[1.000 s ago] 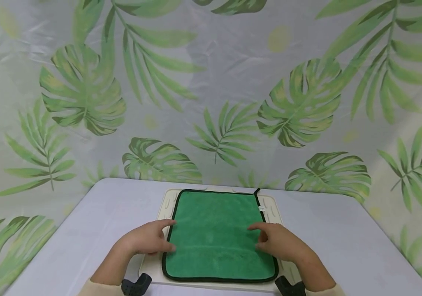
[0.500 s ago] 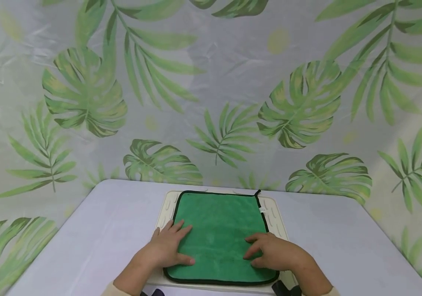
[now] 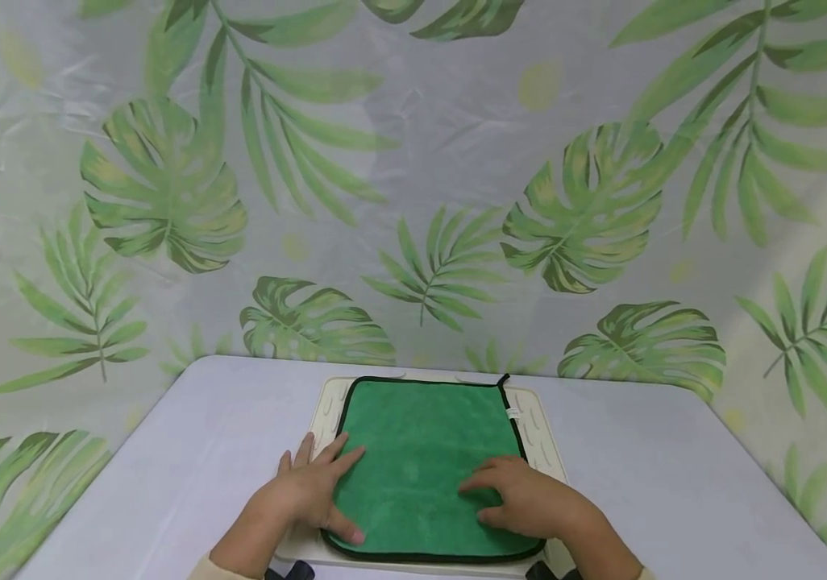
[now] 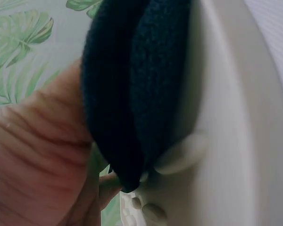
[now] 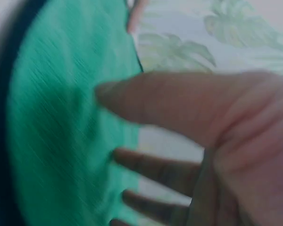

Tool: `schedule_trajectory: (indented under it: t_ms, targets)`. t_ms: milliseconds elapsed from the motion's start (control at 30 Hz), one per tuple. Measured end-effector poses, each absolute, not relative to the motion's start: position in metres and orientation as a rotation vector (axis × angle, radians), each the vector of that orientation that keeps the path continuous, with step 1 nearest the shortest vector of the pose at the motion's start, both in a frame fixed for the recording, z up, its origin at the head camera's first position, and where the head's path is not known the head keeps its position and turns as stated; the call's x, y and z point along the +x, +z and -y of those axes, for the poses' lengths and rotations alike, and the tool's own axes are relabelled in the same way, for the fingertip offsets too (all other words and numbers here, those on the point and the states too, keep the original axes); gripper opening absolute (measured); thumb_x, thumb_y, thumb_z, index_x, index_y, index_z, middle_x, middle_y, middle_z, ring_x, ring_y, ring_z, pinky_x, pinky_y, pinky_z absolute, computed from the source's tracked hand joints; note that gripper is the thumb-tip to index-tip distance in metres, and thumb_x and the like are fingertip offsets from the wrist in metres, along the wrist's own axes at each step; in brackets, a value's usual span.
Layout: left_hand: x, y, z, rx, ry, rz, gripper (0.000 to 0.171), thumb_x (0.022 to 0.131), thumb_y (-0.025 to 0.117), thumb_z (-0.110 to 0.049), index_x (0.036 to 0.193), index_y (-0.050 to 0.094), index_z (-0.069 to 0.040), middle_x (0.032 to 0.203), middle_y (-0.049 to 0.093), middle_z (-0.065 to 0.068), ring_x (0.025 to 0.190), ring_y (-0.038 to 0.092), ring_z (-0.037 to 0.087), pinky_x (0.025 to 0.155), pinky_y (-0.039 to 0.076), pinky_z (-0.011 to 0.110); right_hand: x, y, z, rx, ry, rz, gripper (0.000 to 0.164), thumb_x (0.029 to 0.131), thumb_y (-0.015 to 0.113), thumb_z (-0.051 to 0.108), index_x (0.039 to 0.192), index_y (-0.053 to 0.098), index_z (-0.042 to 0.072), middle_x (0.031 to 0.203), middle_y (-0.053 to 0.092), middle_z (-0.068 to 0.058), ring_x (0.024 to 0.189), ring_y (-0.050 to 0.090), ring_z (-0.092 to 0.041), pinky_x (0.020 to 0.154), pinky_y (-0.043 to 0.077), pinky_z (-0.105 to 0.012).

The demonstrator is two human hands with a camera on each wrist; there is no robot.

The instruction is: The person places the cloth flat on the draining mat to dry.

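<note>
A green towel (image 3: 413,427) with black edging and a hanging loop at its far right corner lies over a cream board with raised ridges (image 3: 547,451). My left hand (image 3: 301,493) spreads its fingers across the towel's left edge, thumb near the lower left corner. In the left wrist view the towel's edge (image 4: 160,61) looks dark and curves up off the board (image 4: 226,117). On the right part of the towel, my right hand (image 3: 522,495) rests with loosely bent fingers. The right wrist view has its thumb and fingertips (image 5: 125,155) against the green surface.
The board stands on a white-covered table (image 3: 638,451) and sticks out past the towel on both sides. Behind the table hangs a leaf-patterned curtain (image 3: 457,121). Dark wrist-worn devices (image 3: 301,570) show at the bottom edge.
My left hand, earlier holding thumb and forefinger at the towel's left edge, has spread its fingers. The right hand has moved inward and down over the towel. The towel stays put.
</note>
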State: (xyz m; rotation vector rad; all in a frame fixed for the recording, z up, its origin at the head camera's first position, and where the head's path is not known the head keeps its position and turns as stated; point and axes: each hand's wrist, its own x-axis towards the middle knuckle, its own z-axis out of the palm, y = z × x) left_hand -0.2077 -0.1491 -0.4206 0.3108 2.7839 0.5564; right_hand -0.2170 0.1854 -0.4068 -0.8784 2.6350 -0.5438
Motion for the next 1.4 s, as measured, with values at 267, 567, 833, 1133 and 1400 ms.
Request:
schedule_trajectory:
  t_ms: [267,567,833,1133,1400]
  targets:
    - [-0.212,-0.424,0.162,0.311,0.516,-2.765,0.130,0.049,0.096,-0.061,0.160,0.036,-0.028,0.170,0.023,0.012,0.153,0.002,0.059,0.114,0.009,0.083,-0.214,-0.410,-0.188,-0.657,-0.570,-2.642,0.085,0.076,0.091,0.026,0.151,0.051,0.023,0.159,0.039,-0.016,0.147,0.030,-0.053,0.098,0.047,-0.068]
    - [-0.235,-0.459,0.189,0.271,0.522,-2.707,0.142,0.029,0.090,-0.074,0.157,0.034,-0.048,0.173,0.019,0.001,0.154,-0.001,0.057,0.114,0.006,0.083,-0.223,-0.397,-0.216,-0.348,-0.446,-2.655,0.112,0.064,0.098,0.024,0.158,0.038,0.017,0.159,0.035,-0.022,0.144,0.027,-0.058,0.093,0.047,-0.073]
    - [-0.242,-0.464,0.198,0.258,0.544,-2.669,0.140,0.029,0.095,-0.068,0.155,0.034,-0.052,0.172,0.018,-0.001,0.155,0.002,0.056,0.115,0.010,0.081,-0.223,-0.391,-0.218,-0.303,-0.400,-2.653,0.114,0.060,0.100,0.024,0.157,0.039,0.015,0.157,0.039,-0.022,0.143,0.030,-0.058,0.092,0.048,-0.071]
    - [-0.238,-0.460,0.192,0.269,0.570,-2.669,0.133,0.036,0.093,-0.073,0.154,0.041,-0.045,0.172,0.019,0.004,0.154,0.005,0.057,0.115,0.010,0.082,-0.219,-0.397,-0.209,-0.305,-0.293,-2.714,0.116,0.058,0.102,0.028,0.156,0.041,0.013,0.152,0.045,-0.020,0.142,0.033,-0.056,0.096,0.047,-0.072]
    - [-0.237,-0.463,0.184,0.293,0.530,-2.694,0.140,0.032,0.094,-0.073,0.156,0.040,-0.039,0.172,0.019,0.008,0.153,0.007,0.059,0.114,0.012,0.083,-0.215,-0.398,-0.206,-0.322,-0.352,-2.691,0.117,0.056,0.102,0.028,0.156,0.042,0.017,0.154,0.043,-0.018,0.143,0.033,-0.050,0.095,0.050,-0.068]
